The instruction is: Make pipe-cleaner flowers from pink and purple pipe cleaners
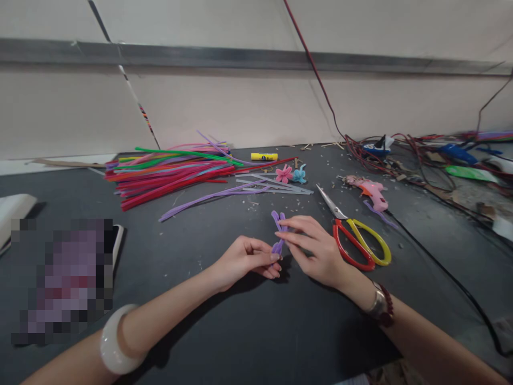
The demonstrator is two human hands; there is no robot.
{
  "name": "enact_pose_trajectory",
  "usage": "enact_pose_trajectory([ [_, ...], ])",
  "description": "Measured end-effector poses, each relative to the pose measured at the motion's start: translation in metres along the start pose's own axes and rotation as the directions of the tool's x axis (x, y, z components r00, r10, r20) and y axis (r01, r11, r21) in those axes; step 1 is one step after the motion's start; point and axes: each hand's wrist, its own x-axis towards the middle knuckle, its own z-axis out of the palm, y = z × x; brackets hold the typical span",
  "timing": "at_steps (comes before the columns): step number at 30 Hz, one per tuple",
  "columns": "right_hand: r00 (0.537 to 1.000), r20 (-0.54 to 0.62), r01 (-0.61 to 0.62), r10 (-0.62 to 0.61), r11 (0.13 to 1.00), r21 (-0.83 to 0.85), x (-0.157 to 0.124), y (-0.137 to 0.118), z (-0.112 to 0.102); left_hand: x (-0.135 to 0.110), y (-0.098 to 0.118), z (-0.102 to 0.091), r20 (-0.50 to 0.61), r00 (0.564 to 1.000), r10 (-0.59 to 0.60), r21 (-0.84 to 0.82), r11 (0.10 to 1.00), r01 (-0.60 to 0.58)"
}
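Note:
A bent purple pipe-cleaner shape (279, 233) stands in front of me, its loops pinched between my left hand (244, 262) and my right hand (315, 248). The fingertips of both hands meet around its middle and hide part of it. To the right of my right hand lie red-and-yellow-handled scissors (355, 242), their blades pointing away from me. A long loose purple pipe cleaner (212, 199) lies farther ahead, beside a bent grey pipe-cleaner piece (272, 184). Beyond them are a pink pipe-cleaner flower (284, 174) and a blue one (298, 175).
A multicoloured pile of pipe cleaners (168, 174) and a yellow glue stick (264, 156) lie on the dark, scrap-strewn table (248, 331). A pink glue gun (371, 191) sits right, its black cable (452, 278) trailing forward. Tangled wires (417, 166) fill the back right.

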Motion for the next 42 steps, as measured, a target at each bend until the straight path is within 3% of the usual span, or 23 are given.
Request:
enact_pose_trajectory([
  [4,0.985,0.080,0.157,-0.153,0.986,-0.051,0.001,0.004,-0.005,-0.001,0.001,-0.001,0.018,1.000,-0.015,-0.017,1.000,0.016],
  [8,0.971,0.115,0.217,-0.209,0.974,-0.070,0.000,0.006,-0.008,-0.003,0.003,0.000,0.065,0.998,-0.015,-0.009,1.000,0.016],
  [12,0.965,0.154,0.224,-0.212,0.972,-0.069,-0.003,0.008,-0.010,-0.004,0.004,0.001,0.086,0.996,-0.015,0.003,1.000,0.015],
  [21,0.973,0.176,0.167,-0.151,0.982,-0.085,-0.004,0.009,-0.005,-0.001,0.001,0.000,0.014,1.000,0.017,-0.033,0.999,-0.016],
  [25,0.986,0.144,0.109,-0.082,0.975,-0.196,0.003,0.011,-0.010,0.001,0.001,-0.004,-0.039,0.999,-0.002,-0.032,0.999,0.001],
  [29,0.982,0.148,-0.037,0.120,0.882,-0.469,0.030,0.049,-0.037,0.003,-0.001,-0.007,-0.062,0.998,-0.002,-0.039,0.999,-0.001],
  [34,0.887,0.281,-0.098,0.366,0.745,-0.660,0.084,0.138,-0.058,0.002,-0.001,-0.006,-0.032,0.999,0.019,-0.007,1.000,-0.019],
  [38,0.883,0.287,-0.107,0.372,0.754,-0.649,0.108,0.179,-0.048,0.000,0.002,-0.004,-0.018,1.000,0.014,-0.014,1.000,-0.014],
  [42,0.889,0.304,-0.102,0.342,0.795,-0.597,0.111,0.181,-0.044,0.000,0.003,-0.003,0.002,1.000,0.013,-0.027,1.000,-0.013],
])
